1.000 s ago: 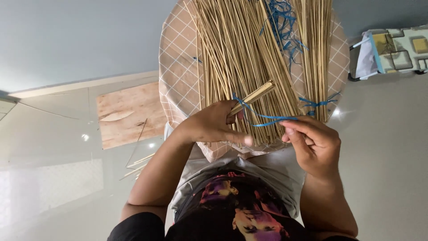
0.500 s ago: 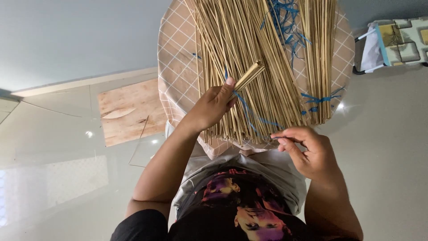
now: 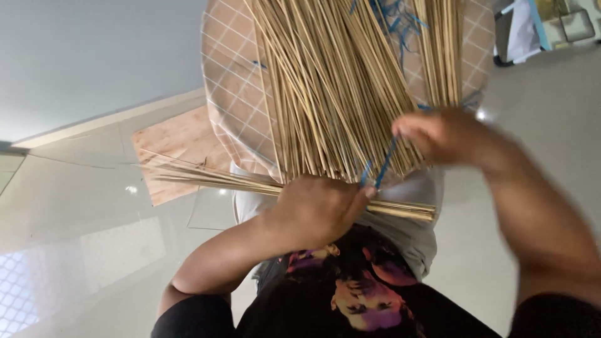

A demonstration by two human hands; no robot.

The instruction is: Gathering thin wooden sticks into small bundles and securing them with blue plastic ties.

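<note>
A boxy white package (image 3: 566,22) with yellow and teal panels sits at the top right corner.

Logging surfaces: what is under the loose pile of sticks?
The stick pile lies on a round checked tabletop, with blue string among it. The top's middle is covered.

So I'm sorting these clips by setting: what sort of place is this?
Probably a home or small workshop floor used for handcraft. A heap of thin bamboo sticks lies on a round checked board over glossy floor tiles, with blue ties for bundling.
</note>
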